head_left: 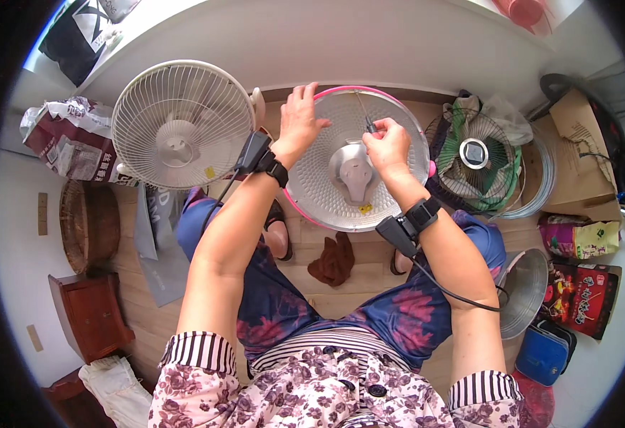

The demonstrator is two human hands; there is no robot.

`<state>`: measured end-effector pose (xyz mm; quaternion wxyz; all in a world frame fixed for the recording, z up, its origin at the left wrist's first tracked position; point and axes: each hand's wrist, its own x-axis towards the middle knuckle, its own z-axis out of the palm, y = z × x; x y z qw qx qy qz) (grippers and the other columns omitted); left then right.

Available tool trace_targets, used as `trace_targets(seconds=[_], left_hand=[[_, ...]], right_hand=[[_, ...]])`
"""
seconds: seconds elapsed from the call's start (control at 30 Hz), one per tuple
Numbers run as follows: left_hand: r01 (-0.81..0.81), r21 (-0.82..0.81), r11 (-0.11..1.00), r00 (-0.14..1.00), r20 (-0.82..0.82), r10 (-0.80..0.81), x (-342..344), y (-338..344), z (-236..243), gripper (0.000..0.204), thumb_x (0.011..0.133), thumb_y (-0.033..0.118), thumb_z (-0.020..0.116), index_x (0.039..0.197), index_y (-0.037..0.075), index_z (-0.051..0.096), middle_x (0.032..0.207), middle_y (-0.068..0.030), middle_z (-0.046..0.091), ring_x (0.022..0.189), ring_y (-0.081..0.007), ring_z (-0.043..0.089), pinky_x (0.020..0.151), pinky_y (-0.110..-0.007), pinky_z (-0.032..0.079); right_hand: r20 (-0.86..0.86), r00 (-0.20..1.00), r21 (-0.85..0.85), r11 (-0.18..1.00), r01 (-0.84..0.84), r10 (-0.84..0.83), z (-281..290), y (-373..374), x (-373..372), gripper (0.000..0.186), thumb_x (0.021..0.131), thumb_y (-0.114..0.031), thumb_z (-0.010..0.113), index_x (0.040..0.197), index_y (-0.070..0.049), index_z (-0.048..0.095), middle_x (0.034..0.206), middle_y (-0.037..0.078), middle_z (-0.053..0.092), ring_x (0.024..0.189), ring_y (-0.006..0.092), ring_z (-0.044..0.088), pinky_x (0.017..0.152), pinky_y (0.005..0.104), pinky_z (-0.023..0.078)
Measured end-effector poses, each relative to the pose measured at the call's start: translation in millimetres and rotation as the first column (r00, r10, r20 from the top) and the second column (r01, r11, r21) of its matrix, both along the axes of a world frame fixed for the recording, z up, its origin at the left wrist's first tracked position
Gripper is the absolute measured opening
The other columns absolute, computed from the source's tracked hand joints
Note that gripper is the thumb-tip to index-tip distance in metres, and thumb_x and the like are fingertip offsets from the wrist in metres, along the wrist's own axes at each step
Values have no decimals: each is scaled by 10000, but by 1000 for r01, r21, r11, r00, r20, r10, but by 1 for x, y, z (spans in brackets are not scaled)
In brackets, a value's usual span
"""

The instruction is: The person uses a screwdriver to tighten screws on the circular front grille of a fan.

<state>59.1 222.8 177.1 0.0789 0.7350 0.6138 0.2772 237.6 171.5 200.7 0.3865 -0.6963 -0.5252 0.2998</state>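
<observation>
A round dish heater (312,178) with a pink rim, silvery dimpled reflector and metal centre piece faces up between my knees. Over its upper left rim lies my left hand (299,118), fingers stretched out and thumb spread toward the dish. My right hand (389,145) is closed in a pinch above the dish, right of centre. It grips what looks like a screwdriver (369,124), with a dark handle and a thin shaft pointing to the far rim. Whether its tip touches the rim, I cannot tell.
A white caged fan (177,107) stands left of the heater, a dark fan cage (501,178) right of it. A brown cloth (332,260) lies between my feet. Coiled clear tubing (541,178), a cardboard box (576,153) and a metal basin (525,292) line the right side.
</observation>
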Motion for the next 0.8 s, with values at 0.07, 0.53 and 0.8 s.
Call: trace_targets(seconds=[0.07, 0.53, 0.8], left_hand=[[47, -2, 999, 997, 56, -47, 6, 9, 1, 800, 585, 188, 836, 1268, 109, 426, 1216, -124, 487, 1113, -319, 493, 891, -425, 415], [33, -97, 995, 976, 216, -11, 36, 24, 1, 472, 633, 49, 755, 1071, 180, 637, 1025, -105, 555, 1026, -276, 521, 837, -416, 402], [-14, -56, 998, 982, 188, 24, 41, 29, -1, 400, 650, 58, 722, 1029, 181, 686, 933, -118, 582, 960, -296, 569, 824, -432, 476]], right_hand=[[16, 1000, 12, 1000, -2, 2, 0, -1, -3, 223, 655, -81, 679, 851, 13, 631, 712, 133, 658, 680, 236, 657, 680, 338, 515], [8, 995, 157, 982, -102, 102, -40, -16, 7, 243, 780, -81, 632, 994, 33, 615, 740, 113, 665, 632, 128, 642, 615, 280, 494], [7, 997, 175, 982, -72, 72, -38, -21, 14, 318, 766, -120, 636, 1057, 9, 628, 829, 221, 647, 742, 331, 650, 698, 381, 503]])
